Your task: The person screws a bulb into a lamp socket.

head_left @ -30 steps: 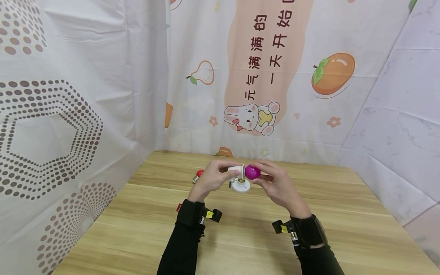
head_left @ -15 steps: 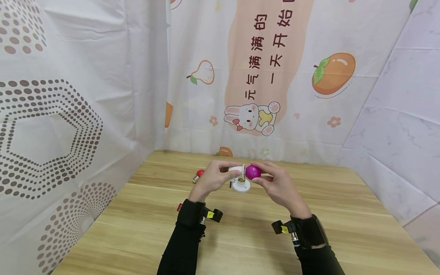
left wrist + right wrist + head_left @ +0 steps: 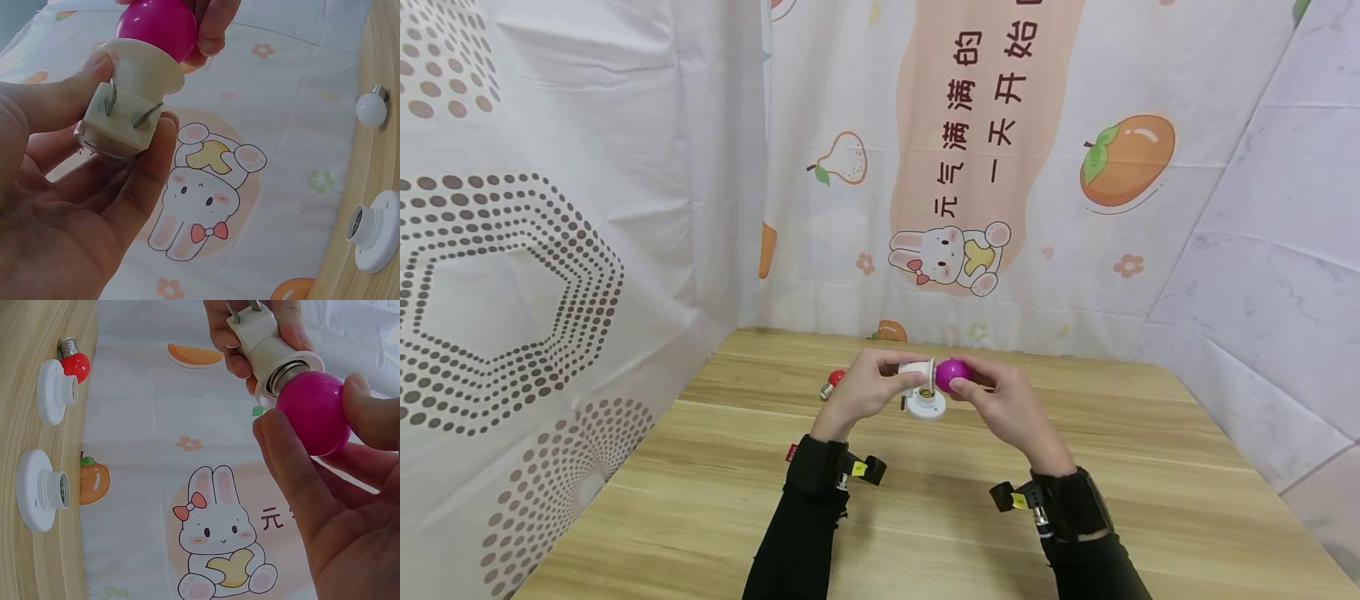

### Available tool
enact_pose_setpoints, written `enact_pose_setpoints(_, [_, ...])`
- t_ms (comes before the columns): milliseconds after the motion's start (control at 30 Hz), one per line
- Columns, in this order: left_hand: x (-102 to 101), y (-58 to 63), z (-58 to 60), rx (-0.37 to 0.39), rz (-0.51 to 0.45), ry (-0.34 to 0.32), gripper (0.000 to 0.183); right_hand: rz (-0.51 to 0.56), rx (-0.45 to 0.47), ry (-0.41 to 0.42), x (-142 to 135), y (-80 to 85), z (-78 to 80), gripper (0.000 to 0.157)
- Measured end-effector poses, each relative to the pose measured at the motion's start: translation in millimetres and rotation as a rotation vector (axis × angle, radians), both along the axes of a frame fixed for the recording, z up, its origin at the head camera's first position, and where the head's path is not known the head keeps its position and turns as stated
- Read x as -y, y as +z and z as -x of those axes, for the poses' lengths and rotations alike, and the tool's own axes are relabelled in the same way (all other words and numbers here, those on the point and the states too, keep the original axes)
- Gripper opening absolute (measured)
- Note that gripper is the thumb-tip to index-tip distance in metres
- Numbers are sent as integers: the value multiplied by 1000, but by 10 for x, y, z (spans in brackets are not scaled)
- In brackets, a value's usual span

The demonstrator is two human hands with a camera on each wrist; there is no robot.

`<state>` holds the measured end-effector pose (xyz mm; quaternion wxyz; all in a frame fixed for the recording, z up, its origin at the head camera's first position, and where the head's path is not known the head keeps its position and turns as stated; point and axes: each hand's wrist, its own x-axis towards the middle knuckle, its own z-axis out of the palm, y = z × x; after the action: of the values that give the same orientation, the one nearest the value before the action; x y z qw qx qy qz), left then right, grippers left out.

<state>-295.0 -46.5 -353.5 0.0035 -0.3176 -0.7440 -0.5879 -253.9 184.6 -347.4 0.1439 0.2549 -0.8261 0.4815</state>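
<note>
Above the table, my left hand [image 3: 863, 389] grips a white plug-in lamp socket [image 3: 145, 72], its two metal prongs showing in the left wrist view. A magenta light bulb [image 3: 315, 415] sits at the socket's mouth, its threaded metal base partly inside, with some thread visible in the right wrist view. My right hand [image 3: 1011, 407] holds the bulb's round part between thumb and fingers. How deep the base sits inside is hidden by the socket rim.
Two round white lamp holders [image 3: 37, 490] stand on the wooden table [image 3: 910, 533]. A red bulb [image 3: 837, 379] lies left of them, and a white bulb [image 3: 372, 109] shows in the left wrist view. Behind the table hangs a printed curtain [image 3: 1045, 292].
My right thumb and fingers have shifted round the magenta bulb, the thumb now higher on its near side. The left hand and socket stay almost still.
</note>
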Motion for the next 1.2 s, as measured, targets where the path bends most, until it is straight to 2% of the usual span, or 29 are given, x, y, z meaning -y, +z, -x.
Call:
enact_pose_setpoints(100, [6,14,-8,-6,7,6,30,48,53,27,10,-4,15,33])
enact_pose_setpoints(300, [-1,33,-21,-33,32,31,30,137,174,31,32,5,25,38])
enact_pose_setpoints(567, [-29,26,-23,-65,46,61,30,223,338,-65,62,0,22,55])
enact_pose_setpoints(700, [-34,24,-23,-77,46,66,29,246,385,-91,75,-5,23,61])
enact_pose_setpoints(1033, [-30,12,-8,-83,50,79,29,213,384,-89,80,15,14,63])
enact_pose_setpoints(1200, [-28,13,-7,-79,41,84,28,183,284,-54,30,18,20,51])
